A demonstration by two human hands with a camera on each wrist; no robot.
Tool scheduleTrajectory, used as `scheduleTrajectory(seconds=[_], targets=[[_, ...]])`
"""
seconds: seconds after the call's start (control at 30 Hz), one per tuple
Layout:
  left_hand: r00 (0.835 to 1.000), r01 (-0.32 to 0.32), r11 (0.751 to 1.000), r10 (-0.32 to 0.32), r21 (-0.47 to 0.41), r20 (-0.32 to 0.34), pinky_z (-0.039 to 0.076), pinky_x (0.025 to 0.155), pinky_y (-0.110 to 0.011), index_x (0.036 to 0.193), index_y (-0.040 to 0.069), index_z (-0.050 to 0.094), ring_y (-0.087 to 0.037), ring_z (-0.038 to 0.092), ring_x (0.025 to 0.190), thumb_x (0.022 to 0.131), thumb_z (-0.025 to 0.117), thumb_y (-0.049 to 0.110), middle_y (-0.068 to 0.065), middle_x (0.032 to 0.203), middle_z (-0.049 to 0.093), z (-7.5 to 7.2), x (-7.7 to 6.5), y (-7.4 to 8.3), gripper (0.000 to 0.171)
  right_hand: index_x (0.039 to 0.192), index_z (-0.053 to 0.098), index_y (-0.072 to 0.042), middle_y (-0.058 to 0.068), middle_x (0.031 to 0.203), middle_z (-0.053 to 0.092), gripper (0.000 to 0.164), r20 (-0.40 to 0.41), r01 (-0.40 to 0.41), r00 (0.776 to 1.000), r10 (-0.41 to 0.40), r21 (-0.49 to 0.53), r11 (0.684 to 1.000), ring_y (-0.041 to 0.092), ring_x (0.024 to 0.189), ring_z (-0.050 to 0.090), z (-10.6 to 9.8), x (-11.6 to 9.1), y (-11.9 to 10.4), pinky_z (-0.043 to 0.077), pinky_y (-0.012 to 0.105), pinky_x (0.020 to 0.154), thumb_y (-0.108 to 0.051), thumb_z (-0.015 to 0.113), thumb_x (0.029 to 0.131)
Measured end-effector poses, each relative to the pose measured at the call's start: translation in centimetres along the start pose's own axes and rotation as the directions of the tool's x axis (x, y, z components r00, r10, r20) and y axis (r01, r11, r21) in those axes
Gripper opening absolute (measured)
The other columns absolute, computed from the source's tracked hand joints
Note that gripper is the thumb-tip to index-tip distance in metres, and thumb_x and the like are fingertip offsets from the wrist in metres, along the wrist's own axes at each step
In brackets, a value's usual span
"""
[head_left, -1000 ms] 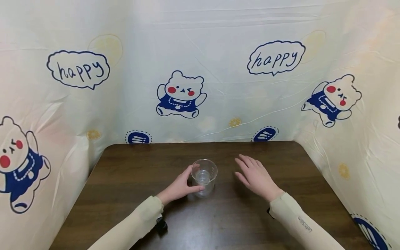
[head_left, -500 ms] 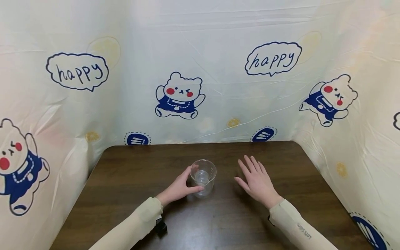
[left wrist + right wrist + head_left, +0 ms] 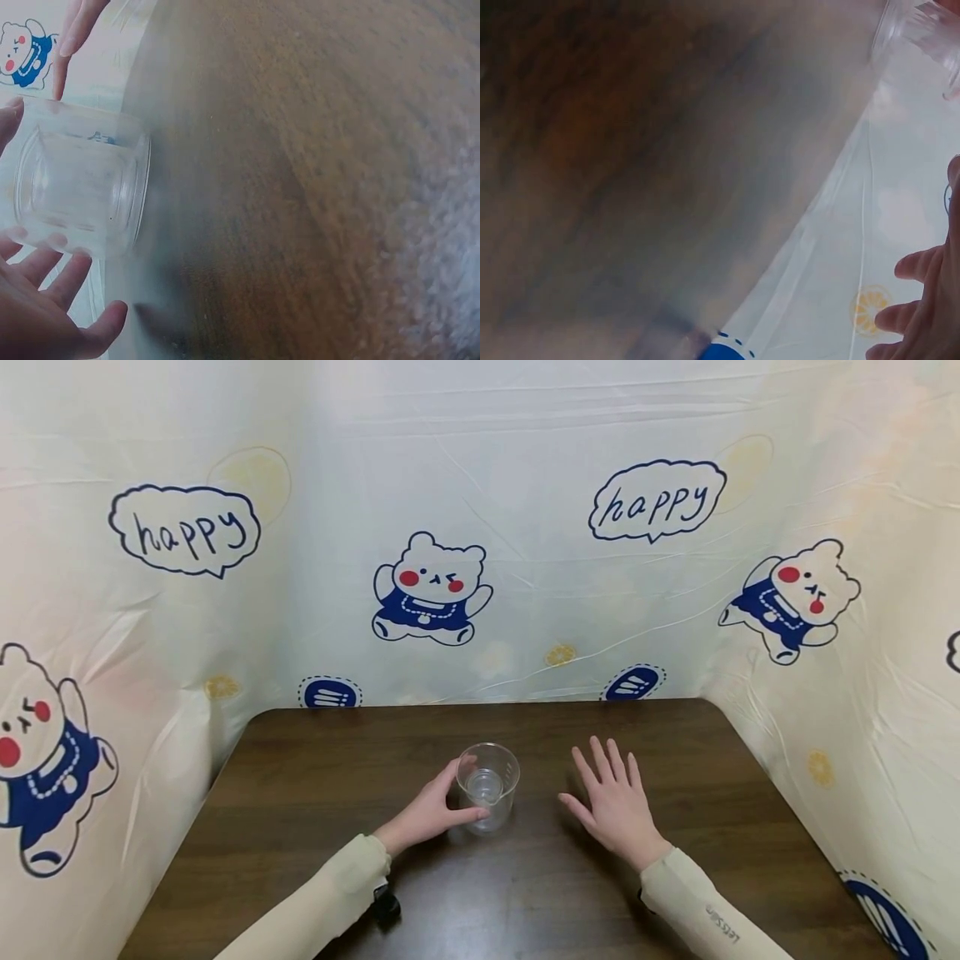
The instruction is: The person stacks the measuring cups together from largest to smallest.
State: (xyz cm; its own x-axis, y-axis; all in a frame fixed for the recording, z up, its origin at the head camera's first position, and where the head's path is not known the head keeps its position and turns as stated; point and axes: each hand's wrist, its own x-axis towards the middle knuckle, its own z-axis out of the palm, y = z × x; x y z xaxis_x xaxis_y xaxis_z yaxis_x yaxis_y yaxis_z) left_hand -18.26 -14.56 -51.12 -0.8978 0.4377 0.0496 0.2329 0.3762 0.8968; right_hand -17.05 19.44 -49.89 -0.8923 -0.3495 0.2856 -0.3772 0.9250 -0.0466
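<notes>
A clear glass beaker with faint markings and a small spout stands on the dark wooden table. My left hand holds it from the left side, thumb across the near side and fingers round the far side. Through the glass, a round ring shows low inside. In the left wrist view the beaker lies sideways, with left-hand fingers along its wall. My right hand is palm down over the table, to the right of the beaker and apart from it, with its fingers spread. It holds nothing.
A pale curtain printed with bears and "happy" bubbles hangs behind the table and along both sides. A black device is strapped at the left wrist. Both forearms, in light sleeves, reach in over the near part of the table.
My right hand has spread its fingers apart and turned so that they point more toward the far edge. My left hand and the beaker have stayed in place.
</notes>
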Motion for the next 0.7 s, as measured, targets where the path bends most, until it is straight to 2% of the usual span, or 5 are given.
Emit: scheduleTrajectory(seconds=[0.17,0.33,0.53,0.63,0.7], targets=[[1.0,-0.018,1.0,0.018,0.006,-0.003,0.03,0.12,-0.058,0.166,0.017,0.025,-0.03,0.038,0.15,0.09,0.084,0.034,-0.011,0.162,0.042,0.1,-0.2,0.1,0.098,0.16,0.044,-0.013,0.023,0.167,0.029,0.079,-0.013,-0.002,1.0,0.002,-0.005,1.0,0.045,0.155,0.022,0.1,-0.1,0.0,0.017,0.067,0.121,-0.061,0.058,0.099],[0.999,-0.01,1.0,0.011,0.01,-0.04,0.034,0.118,-0.058,0.166,0.018,0.026,-0.032,0.043,0.146,0.088,0.086,0.035,-0.01,0.16,0.043,-0.2,-0.7,-0.2,0.1,0.159,0.045,-0.012,0.023,0.167,0.03,0.079,-0.012,-0.005,1.0,0.005,0.005,1.0,0.045,0.155,0.022,0.1,0.1,-0.1,0.016,0.067,0.121,-0.061,0.058,0.099],[0.996,0.001,0.999,0.003,0.052,-0.087,0.031,0.119,-0.058,0.164,0.008,0.029,-0.035,0.039,0.15,0.094,0.08,0.03,-0.017,0.162,0.041,-1.6,-2.3,-0.8,0.089,0.158,0.045,-0.011,0.023,0.167,0.03,0.078,-0.001,-0.023,1.0,0.023,0.014,1.0,0.045,0.155,0.021,-0.2,0.0,-0.1,0.015,0.067,0.122,-0.061,0.058,0.1],[0.991,-0.002,0.991,0.02,0.131,-0.136,0.032,0.119,-0.06,0.164,0.009,0.03,-0.036,0.037,0.151,0.1,0.073,0.026,-0.017,0.163,0.039,-2.6,-3.3,-1.0,0.079,0.158,0.046,-0.01,0.024,0.166,0.031,0.077,-0.013,-0.023,1.0,0.023,0.02,1.0,0.046,0.155,0.022,-0.4,0.0,-0.1,0.016,0.067,0.121,-0.06,0.058,0.1],[0.982,0.002,0.973,0.042,0.232,-0.184,0.03,0.117,-0.066,0.164,0.012,0.031,-0.038,0.037,0.15,0.103,0.069,0.027,-0.016,0.164,0.039,-3.3,-4.1,-1.0,0.074,0.157,0.047,-0.01,0.025,0.165,0.032,0.076,-0.029,-0.021,0.999,0.022,0.027,0.999,0.046,0.154,0.023,-0.6,0.1,-0.1,0.016,0.068,0.121,-0.059,0.059,0.1]])
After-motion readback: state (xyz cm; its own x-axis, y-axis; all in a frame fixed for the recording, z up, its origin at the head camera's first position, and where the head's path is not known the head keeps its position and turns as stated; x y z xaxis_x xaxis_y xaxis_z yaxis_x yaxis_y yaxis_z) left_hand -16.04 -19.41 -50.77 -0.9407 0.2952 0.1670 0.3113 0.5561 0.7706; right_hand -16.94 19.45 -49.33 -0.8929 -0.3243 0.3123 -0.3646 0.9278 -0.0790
